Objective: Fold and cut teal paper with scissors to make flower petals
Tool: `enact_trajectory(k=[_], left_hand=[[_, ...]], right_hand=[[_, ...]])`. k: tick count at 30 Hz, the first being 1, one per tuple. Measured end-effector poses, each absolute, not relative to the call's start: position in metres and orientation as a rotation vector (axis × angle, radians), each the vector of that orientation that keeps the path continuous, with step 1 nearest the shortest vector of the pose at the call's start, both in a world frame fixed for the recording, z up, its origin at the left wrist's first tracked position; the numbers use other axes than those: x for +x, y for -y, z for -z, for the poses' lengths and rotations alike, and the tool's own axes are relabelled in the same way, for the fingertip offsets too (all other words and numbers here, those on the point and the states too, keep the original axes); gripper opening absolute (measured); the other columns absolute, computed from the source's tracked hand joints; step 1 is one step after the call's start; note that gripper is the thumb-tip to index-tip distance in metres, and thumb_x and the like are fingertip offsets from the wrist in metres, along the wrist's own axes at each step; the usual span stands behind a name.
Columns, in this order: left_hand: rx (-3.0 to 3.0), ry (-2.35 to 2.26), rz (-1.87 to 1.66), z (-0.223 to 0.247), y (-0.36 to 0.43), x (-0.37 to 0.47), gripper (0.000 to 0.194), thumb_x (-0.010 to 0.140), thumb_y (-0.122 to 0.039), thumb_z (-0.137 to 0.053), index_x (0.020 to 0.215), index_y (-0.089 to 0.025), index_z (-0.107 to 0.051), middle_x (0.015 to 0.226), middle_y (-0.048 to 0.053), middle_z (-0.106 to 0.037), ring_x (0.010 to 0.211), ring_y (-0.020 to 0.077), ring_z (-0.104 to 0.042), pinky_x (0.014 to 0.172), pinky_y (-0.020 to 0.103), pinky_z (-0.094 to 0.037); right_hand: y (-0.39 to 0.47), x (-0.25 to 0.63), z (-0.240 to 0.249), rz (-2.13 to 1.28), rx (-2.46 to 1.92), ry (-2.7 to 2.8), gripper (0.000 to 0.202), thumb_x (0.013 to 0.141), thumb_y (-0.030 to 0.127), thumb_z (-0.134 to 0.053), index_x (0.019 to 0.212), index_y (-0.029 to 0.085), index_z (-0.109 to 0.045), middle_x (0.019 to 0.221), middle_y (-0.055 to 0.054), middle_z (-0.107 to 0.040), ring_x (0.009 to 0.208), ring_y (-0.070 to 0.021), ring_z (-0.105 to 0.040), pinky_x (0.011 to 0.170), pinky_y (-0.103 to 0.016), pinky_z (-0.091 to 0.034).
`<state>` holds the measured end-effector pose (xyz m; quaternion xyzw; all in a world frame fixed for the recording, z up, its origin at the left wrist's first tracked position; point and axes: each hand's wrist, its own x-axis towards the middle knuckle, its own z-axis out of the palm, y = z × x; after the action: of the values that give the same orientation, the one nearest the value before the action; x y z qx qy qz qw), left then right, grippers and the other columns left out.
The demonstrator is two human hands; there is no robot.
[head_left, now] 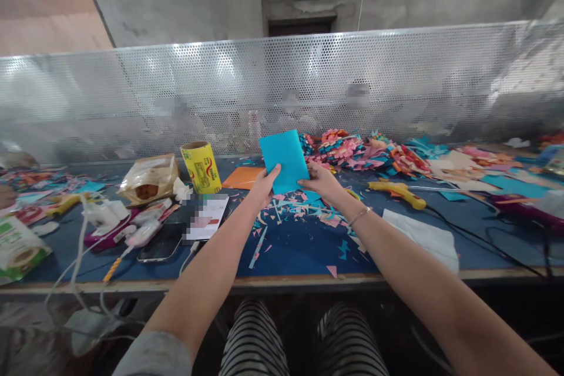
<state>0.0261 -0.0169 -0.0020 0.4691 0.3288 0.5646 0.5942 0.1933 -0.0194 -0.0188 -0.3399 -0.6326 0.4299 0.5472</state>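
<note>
A blue sheet of paper (285,158), apparently folded or stacked, is held up above the table between my two hands. My left hand (265,184) grips its lower left, with the thumb across the front face. At the lower right edge, the fingers of my right hand (321,181) pinch the paper. Below the hands lie small blue, pink and white paper scraps (299,210). An orange sheet of paper (241,177) rests on the table just left of my left hand.
On the left stand a yellow can (201,167), a plastic bag (150,179), a phone (162,242) and white cables. A yellow glue gun (399,192) and a white cloth or tissue (423,238) lie right. Behind are paper heaps (343,150) and a perforated metal screen (247,82).
</note>
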Motion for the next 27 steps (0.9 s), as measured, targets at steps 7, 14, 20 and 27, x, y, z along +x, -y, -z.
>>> enact_trajectory(k=[7, 14, 20, 27], left_hand=[[1.194, -0.768, -1.247, 0.0016, 0.0230, 0.0261, 0.042, 0.066, -0.033, -0.070, 0.103, -0.016, -0.059, 0.110, 0.012, -0.063, 0.096, 0.0263, -0.061, 0.080, 0.046, -0.052], [1.270, -0.799, -1.279, 0.0033, 0.0202, 0.0226, 0.043, 0.066, -0.032, -0.070, 0.105, -0.016, -0.058, 0.110, 0.012, -0.063, 0.093, 0.0270, -0.062, 0.077, 0.046, -0.053], [1.271, -0.757, -1.287, 0.0007, 0.0229, 0.0227, 0.045, 0.064, -0.032, -0.071, 0.104, -0.016, -0.058, 0.112, 0.012, -0.062, 0.094, 0.0261, -0.061, 0.078, 0.045, -0.053], [1.420, -0.781, -1.140, 0.0045, 0.0161, 0.0178, 0.042, 0.055, -0.025, -0.077, 0.091, -0.012, -0.061, 0.084, 0.011, -0.068, 0.066, 0.0196, -0.064, 0.073, 0.042, -0.052]], right_hand=[[0.0148, 0.1935, 0.0210, -0.963, -0.804, 1.527, 0.042, 0.057, 0.028, -0.072, 0.092, 0.017, -0.052, 0.088, -0.006, -0.066, 0.075, -0.0176, -0.063, 0.071, -0.037, -0.053], [0.0189, 0.1922, 0.0200, -1.057, -0.790, 1.536, 0.055, 0.056, 0.028, -0.074, 0.103, 0.018, -0.048, 0.098, -0.007, -0.064, 0.079, -0.0181, -0.063, 0.069, -0.035, -0.055], [0.0221, 0.1904, 0.0183, -1.079, -0.835, 1.542, 0.057, 0.055, 0.026, -0.075, 0.104, 0.018, -0.046, 0.097, -0.007, -0.064, 0.072, -0.0162, -0.063, 0.065, -0.033, -0.056], [0.0175, 0.1946, 0.0176, -1.003, -0.883, 1.469, 0.046, 0.059, 0.026, -0.072, 0.097, 0.017, -0.048, 0.082, -0.003, -0.064, 0.058, -0.0121, -0.061, 0.065, -0.033, -0.056]])
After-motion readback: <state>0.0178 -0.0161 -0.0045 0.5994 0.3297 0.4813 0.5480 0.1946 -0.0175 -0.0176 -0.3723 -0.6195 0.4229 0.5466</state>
